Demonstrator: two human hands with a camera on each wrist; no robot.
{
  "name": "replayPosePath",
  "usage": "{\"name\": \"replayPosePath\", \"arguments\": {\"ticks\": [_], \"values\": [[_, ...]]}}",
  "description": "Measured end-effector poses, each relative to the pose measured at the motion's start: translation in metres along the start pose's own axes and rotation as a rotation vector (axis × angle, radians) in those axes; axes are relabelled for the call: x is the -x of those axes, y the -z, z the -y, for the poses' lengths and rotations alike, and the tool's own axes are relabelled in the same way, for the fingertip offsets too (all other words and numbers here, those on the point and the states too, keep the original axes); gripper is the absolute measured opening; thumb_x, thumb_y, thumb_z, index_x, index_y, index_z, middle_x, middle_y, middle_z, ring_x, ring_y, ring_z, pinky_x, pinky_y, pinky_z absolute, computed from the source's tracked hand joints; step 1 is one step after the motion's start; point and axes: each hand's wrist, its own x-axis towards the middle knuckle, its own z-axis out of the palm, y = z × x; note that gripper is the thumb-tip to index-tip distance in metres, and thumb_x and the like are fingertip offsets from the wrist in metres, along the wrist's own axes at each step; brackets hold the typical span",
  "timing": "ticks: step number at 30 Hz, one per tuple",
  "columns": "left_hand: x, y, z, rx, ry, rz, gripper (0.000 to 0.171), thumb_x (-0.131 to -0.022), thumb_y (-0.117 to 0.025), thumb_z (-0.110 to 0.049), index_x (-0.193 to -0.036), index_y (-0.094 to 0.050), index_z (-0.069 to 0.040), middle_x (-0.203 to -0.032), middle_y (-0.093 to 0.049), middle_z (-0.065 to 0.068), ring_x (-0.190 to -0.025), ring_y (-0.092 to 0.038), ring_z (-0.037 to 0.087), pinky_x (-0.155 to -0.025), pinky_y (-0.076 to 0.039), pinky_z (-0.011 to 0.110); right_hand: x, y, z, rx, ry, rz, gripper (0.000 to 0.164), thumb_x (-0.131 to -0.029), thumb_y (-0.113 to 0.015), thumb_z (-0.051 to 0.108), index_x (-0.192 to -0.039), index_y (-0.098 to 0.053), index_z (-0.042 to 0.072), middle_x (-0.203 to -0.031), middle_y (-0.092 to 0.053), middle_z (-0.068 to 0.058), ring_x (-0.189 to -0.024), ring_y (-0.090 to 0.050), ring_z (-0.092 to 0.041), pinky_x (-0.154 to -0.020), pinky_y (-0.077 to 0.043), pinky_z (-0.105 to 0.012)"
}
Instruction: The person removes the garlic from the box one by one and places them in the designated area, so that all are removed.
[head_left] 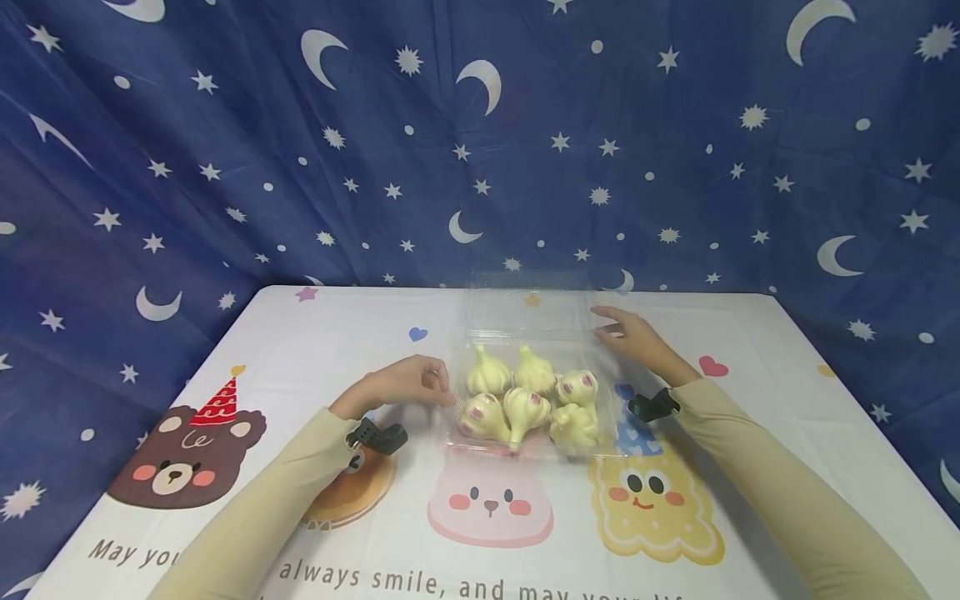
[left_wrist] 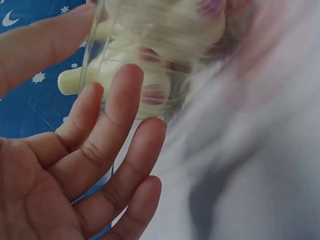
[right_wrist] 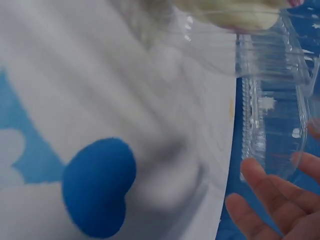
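Flanking the clear box (head_left: 536, 447) from the left, it's the left hand (head_left: 408, 381), fingers (left_wrist: 128, 92) loosely bent and apart, pinching nothing, right beside the wall; whether they touch it, I can't tell. Mid-way across the counter (head_left: 315, 358), the box sits between both hands, base near, lid (head_left: 510, 310) swung open at the far side, garlic bulbs (head_left: 527, 408) filling the base, which looks longer left to right. And over on the right, the right hand (head_left: 637, 340), fingers apart, beside the lid's right edge, clearly the nearer hand to that lid!
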Motion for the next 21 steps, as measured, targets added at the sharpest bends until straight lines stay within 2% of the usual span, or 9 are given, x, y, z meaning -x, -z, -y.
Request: {"name": "replayPosePath", "arguments": {"ticks": [4,5,8,14,17,21], "values": [[0.005,-0.001,-0.002,-0.057,-0.053,0.006,0.021,-0.081,-0.071,-0.026,-0.08,-0.058,-0.009,-0.07,-0.065,0.007,-0.067,-0.06,0.018,-0.071,-0.046,0.027,0.008,0.0,-0.004,0.022,0.073,0.028,0.048,-0.097,-0.05,0.019,-0.135,-0.042,-0.008,-0.141,-0.039,-0.03,-0.109,-0.056,-0.048,-0.094,-0.048,-0.054],[0.006,-0.002,-0.003,-0.066,-0.062,0.004,0.021,-0.081,-0.071,-0.026,-0.08,-0.058,-0.01,-0.07,-0.065,0.004,-0.067,-0.059,0.017,-0.071,-0.047,0.027,0.01,0.0,-0.005,0.032,0.105,0.02,0.048,-0.097,-0.049,0.024,-0.134,-0.044,-0.006,-0.14,-0.042,-0.028,-0.107,-0.058,-0.045,-0.092,-0.051,-0.051],[0.009,-0.002,-0.003,-0.089,-0.092,-0.007,0.02,-0.082,-0.071,-0.026,-0.081,-0.058,-0.009,-0.072,-0.065,0.0,-0.067,-0.059,0.014,-0.069,-0.048,0.026,0.015,0.001,-0.007,0.048,0.133,0.03,0.053,-0.097,-0.048,0.032,-0.135,-0.044,-0.004,-0.139,-0.043,-0.027,-0.107,-0.058,-0.045,-0.09,-0.051,-0.053],[0.016,-0.004,-0.006,-0.138,-0.127,-0.049,0.02,-0.083,-0.069,-0.027,-0.087,-0.059,-0.011,-0.081,-0.067,-0.001,-0.075,-0.062,0.01,-0.072,-0.052,0.026,0.029,0.001,0.001,0.088,0.056,0.083,0.048,-0.098,-0.046,0.014,-0.14,-0.035,-0.006,-0.141,-0.04,-0.029,-0.114,-0.055,-0.045,-0.097,-0.045,-0.057],[0.02,-0.003,-0.007,-0.222,-0.161,-0.077,0.023,-0.084,-0.068,-0.03,-0.093,-0.059,-0.01,-0.083,-0.068,-0.002,-0.079,-0.061,0.008,-0.078,-0.051,0.028,0.04,0.0,0.009,0.122,0.052,0.102,0.049,-0.096,-0.049,0.01,-0.141,-0.033,-0.005,-0.141,-0.041,-0.028,-0.113,-0.056,-0.042,-0.097,-0.047,-0.054],[0.022,-0.001,-0.009,-0.328,-0.183,-0.09,0.025,-0.086,-0.065,-0.033,-0.097,-0.059,-0.012,-0.082,-0.068,-0.004,-0.08,-0.06,0.007,-0.078,-0.049,0.029,0.052,-0.001,0.016,0.161,0.057,0.086,0.05,-0.095,-0.053,0.01,-0.138,-0.036,-0.008,-0.133,-0.049,-0.029,-0.109,-0.059,-0.042,-0.092,-0.05,-0.053]]}}
